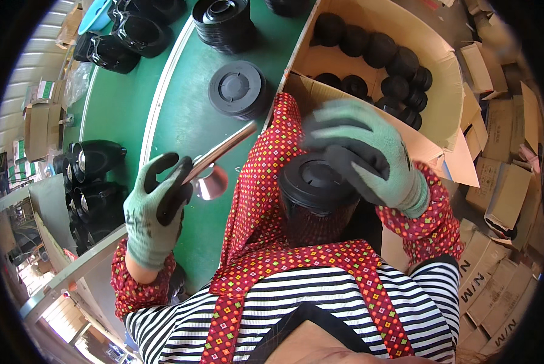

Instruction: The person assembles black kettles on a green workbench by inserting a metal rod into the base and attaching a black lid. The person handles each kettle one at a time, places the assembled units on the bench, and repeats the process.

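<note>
My left hand [157,203], in a pale green glove with dark coating, is closed around a shiny metal tube [225,149] that slants up to the right. Just below the tube shows a flared metal cup [211,184]; whether the two are joined I cannot tell. In my lap a black cylindrical part [318,209] stands upright, topped by a round, ridged black cap [317,176]. My right hand [369,155], gloved alike, hovers over the cap's right side with fingers apart and blurred. Its thumb overlaps the cap's edge; contact is unclear.
A green worktable [181,115] carries stacked black discs [237,90], a taller black stack [223,27] and glossy black housings [141,33]. On the right, an open carton [429,36] holds several round black parts. Flattened cartons [496,285] pile up beyond my right arm.
</note>
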### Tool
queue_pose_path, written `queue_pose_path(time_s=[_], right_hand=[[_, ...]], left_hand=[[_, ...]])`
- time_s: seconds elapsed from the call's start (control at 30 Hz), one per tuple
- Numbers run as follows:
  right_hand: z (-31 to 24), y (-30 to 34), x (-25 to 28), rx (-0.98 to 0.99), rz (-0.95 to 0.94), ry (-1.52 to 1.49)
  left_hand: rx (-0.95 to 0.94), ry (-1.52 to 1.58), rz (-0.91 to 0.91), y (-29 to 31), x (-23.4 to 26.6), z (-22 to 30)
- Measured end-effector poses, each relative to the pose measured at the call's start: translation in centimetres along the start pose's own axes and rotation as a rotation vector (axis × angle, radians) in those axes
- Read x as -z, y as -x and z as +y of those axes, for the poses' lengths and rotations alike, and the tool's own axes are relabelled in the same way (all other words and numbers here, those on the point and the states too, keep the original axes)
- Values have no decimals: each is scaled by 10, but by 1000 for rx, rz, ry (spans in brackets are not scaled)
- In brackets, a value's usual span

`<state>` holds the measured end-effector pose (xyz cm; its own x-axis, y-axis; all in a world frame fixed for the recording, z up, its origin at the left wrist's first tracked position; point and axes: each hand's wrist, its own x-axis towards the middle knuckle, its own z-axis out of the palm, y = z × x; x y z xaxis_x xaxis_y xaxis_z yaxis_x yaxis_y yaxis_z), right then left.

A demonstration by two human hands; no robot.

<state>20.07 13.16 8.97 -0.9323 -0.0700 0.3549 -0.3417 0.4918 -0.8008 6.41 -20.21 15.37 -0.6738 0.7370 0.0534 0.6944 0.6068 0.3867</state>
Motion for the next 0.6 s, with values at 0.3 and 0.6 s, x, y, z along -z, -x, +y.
queue_pose_path(time_s=[0.3,0.6], right_hand=[[91,-29,-47,235,228,-17],[124,-10,-60,188,-37,-678]], left_hand=[[-546,623,-306,-94,1,66],[-753,604,-332,-106,-85,130]])
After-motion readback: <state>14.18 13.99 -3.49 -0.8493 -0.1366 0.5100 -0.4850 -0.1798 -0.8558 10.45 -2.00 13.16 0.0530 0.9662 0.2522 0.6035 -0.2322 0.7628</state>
